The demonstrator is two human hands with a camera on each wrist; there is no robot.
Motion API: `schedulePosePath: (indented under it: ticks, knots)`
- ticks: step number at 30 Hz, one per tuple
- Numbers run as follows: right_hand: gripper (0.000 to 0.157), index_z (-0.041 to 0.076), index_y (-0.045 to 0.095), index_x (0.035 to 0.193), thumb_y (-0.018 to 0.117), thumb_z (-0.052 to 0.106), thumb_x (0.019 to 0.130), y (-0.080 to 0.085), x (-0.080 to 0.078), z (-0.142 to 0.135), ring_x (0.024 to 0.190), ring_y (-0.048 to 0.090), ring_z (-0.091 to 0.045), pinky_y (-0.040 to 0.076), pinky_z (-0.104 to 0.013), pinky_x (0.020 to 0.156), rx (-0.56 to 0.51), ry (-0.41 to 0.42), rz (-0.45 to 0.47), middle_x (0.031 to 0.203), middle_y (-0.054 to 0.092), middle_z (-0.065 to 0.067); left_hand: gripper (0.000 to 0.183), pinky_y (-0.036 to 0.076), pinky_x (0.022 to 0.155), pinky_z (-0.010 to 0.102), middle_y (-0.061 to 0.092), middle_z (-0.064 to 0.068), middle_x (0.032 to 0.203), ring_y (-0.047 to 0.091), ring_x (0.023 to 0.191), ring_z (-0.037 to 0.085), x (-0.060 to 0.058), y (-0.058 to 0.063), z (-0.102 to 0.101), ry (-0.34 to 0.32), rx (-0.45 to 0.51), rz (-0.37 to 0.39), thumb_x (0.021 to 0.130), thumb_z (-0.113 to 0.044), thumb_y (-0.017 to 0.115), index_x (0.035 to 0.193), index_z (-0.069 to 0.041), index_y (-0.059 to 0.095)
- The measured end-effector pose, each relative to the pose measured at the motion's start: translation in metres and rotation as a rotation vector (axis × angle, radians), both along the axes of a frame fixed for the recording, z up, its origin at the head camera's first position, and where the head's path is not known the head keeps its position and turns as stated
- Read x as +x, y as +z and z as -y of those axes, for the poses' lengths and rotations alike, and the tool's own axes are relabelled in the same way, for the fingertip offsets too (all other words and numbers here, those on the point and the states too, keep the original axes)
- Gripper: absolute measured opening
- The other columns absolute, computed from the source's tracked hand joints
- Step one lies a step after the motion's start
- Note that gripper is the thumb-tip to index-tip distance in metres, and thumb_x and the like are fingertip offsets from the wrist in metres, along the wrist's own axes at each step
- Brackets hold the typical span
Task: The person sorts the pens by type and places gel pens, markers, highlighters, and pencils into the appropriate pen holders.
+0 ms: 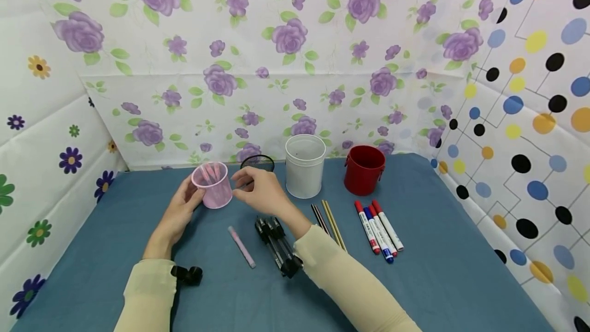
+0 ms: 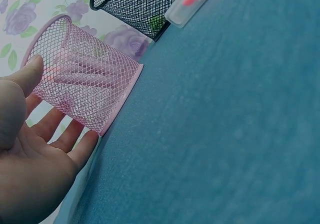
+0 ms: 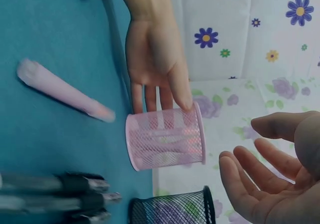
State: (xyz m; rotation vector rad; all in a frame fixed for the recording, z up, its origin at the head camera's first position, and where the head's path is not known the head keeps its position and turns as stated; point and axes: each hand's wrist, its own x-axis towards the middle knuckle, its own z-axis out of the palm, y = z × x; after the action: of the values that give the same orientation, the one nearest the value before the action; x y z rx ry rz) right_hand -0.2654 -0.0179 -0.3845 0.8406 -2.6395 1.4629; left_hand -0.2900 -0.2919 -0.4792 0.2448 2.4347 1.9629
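A pink mesh pen cup (image 1: 217, 194) stands at the left back of the table, several pink pens (image 3: 172, 142) inside it. My left hand (image 1: 177, 211) holds this cup from its left side, the thumb near the rim and the fingers around the far side. Just right of the cup hovers my right hand (image 1: 262, 188), fingers loosely bent and nothing between them. Behind that hand is a black mesh pen cup (image 2: 137, 8), partly hidden in the head view. One pink pen (image 1: 241, 247) lies on the cloth in front of the pink cup.
Black-capped pens (image 1: 276, 246) lie under my right forearm, beside dark and gold pencils (image 1: 335, 225). Red and blue markers (image 1: 375, 229) lie further right. A white bucket (image 1: 304, 181) and a red bucket (image 1: 364, 175) stand at the back, before the flowered backdrop (image 1: 290, 40).
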Motion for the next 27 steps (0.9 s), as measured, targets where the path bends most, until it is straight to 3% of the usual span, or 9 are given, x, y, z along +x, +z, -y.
schedulePosePath:
  ticks: [8, 17, 27]
  knots:
    - [0.028, 0.014, 0.072, 0.128, 0.076, 0.018, 0.101, -0.016, 0.013, -0.002, 0.098, 0.071, -0.017, 0.057, -0.023, 0.081, 0.0, -0.017, 0.002, 0.114, 0.074, -0.004, 0.08, 0.02, 0.127, 0.062, 0.019, 0.019, 0.175, 0.019, 0.161, 0.037, -0.002, 0.0, 0.001, 0.001, 0.007, 0.009, 0.112, -0.039, 0.055, 0.173, -0.017, 0.008]
    - [0.029, 0.012, 0.073, 0.128, 0.077, 0.013, 0.099, -0.027, 0.022, 0.0, 0.103, 0.074, -0.027, 0.058, -0.023, 0.08, 0.016, -0.04, -0.016, 0.116, 0.075, -0.009, 0.079, 0.019, 0.128, 0.061, 0.02, 0.019, 0.174, 0.019, 0.161, 0.037, 0.0, 0.001, 0.0, 0.008, 0.006, 0.004, 0.112, -0.039, 0.055, 0.173, -0.016, 0.011]
    - [0.031, 0.014, 0.072, 0.13, 0.077, 0.015, 0.099, -0.03, 0.027, 0.0, 0.098, 0.073, -0.02, 0.057, -0.022, 0.078, 0.106, -0.051, -0.044, 0.117, 0.075, -0.008, 0.079, 0.019, 0.128, 0.061, 0.02, 0.02, 0.174, 0.019, 0.16, 0.037, 0.002, 0.002, 0.0, 0.008, 0.001, 0.01, 0.112, -0.038, 0.055, 0.173, -0.015, 0.01]
